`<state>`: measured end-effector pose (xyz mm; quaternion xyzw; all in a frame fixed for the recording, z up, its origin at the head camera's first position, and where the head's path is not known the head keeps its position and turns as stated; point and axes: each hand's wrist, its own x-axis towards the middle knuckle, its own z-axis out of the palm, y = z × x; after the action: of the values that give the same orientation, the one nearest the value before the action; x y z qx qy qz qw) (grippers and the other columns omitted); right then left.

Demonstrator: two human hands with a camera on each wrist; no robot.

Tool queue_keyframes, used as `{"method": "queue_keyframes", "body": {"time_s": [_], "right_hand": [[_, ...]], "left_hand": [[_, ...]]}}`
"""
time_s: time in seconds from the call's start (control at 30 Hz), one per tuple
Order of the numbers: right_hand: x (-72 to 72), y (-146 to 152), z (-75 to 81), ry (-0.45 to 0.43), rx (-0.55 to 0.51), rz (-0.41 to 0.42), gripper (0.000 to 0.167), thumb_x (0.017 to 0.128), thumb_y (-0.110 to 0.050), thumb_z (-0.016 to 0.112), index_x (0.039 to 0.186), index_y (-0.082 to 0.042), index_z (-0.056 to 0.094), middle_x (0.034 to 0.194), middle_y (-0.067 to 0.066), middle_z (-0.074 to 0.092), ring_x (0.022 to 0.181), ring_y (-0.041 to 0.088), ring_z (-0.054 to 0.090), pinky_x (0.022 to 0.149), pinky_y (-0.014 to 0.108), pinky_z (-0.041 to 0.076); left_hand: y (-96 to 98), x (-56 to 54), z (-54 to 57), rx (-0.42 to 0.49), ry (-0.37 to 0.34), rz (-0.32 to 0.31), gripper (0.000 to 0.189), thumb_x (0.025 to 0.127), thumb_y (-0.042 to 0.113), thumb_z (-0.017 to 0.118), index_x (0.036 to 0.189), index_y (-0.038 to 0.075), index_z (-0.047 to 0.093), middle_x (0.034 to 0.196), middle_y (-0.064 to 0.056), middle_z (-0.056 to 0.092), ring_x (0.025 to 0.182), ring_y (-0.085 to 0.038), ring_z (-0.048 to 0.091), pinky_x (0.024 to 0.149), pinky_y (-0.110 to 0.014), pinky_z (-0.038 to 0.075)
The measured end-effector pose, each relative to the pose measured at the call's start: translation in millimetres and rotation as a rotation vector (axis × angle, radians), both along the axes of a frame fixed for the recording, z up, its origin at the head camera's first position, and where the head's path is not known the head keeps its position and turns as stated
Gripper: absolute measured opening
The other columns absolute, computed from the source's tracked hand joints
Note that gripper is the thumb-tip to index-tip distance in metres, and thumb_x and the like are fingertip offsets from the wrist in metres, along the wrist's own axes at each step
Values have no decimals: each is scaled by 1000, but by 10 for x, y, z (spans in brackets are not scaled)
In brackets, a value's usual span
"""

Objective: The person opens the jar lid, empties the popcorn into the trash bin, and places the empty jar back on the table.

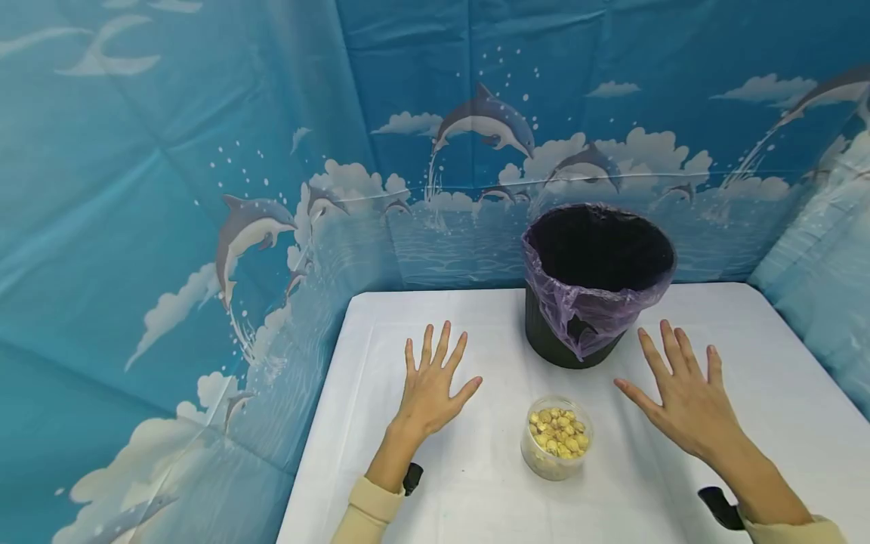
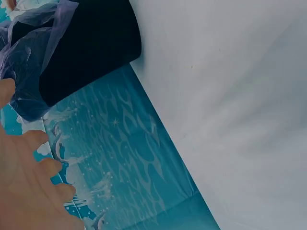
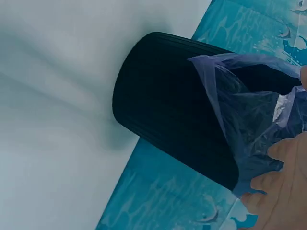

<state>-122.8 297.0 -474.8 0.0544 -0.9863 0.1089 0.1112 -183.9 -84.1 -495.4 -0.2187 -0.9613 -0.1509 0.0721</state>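
- Left hand [image 1: 430, 397]: released, fingers spread, back uppermost, nearer the surface's left edge. Grasps nothing; tub and bin both well apart from it.
- Right hand [image 1: 693, 412]: likewise released and splayed, towards the right edge. Grasps nothing; thumb points inward, fingertips near the bin's lower side but apart from it in the head view.
- Both seem raised off the surface [image 1: 469, 483]; exact contact hard to tell. Spread fingers look deliberate, probably to show that neither hand carries anything.
- Tub [image 1: 540, 461]: clear, round, upright, between the wrists, well in from the left and right edges. That spot probably suits reach from either side. Whether a clear lid covers it, cannot tell.
- Yellow pieces [image 1: 557, 432] heaped inside, high towards the rim; the tub's wall presumably keeps them from rolling about.
- Bin [image 1: 540, 332]: black, upright, by the far edge, roughly midway between the far corners. Set back there, it likely leaves the nearer part free for handwork.
- Liner [image 1: 612, 306]: thin, purple, folded out over the bin's rim, hanging lower at the near side. Fold presumably stops it slipping in and keeps the mouth wide.
- Backdrop [image 1: 177, 211]: dolphin-printed sheet beyond the left and far edges, probably hung as a screen.
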Motion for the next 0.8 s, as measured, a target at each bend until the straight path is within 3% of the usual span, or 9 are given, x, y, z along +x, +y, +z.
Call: {"method": "queue_keyframes", "body": {"time_s": [0.17,0.37,0.6,0.7,0.8], "right_hand": [[12,-46,53,-9,5,3,97,100,-66,48,167,-12,4,172,26,-2,160,45,-5,123,66,-20],[80,-275,44,2,20,65,98,98,-64,54,166,-7,12,173,23,-1,161,42,-3,124,61,-22],[195,-671,-102,94,21,192,95,96,-64,58,166,-12,20,172,22,15,163,35,7,129,59,-13],[246,-818,-208,103,14,237,92,97,-64,57,165,-12,25,173,20,13,164,27,-3,130,60,-7],[293,-950,-338,95,1,267,89,97,-63,57,164,-11,29,175,16,8,163,18,-12,131,56,-9]], "left_hand": [[94,57,-43,25,-58,-73,82,101,65,45,167,25,17,176,-3,-3,163,-33,-9,125,-72,-2],[266,148,-162,73,-195,-237,101,93,67,60,168,28,5,175,2,-12,162,-31,-12,124,-73,-2],[524,271,-450,149,-326,-341,132,78,64,81,166,27,-11,174,3,-13,162,-26,-12,125,-72,2],[632,326,-581,211,-367,-364,140,74,59,87,165,25,-14,174,1,-12,163,-28,-10,125,-72,5],[751,378,-720,287,-401,-371,147,71,51,92,164,25,-18,174,1,-12,163,-33,-6,124,-73,7]]}}
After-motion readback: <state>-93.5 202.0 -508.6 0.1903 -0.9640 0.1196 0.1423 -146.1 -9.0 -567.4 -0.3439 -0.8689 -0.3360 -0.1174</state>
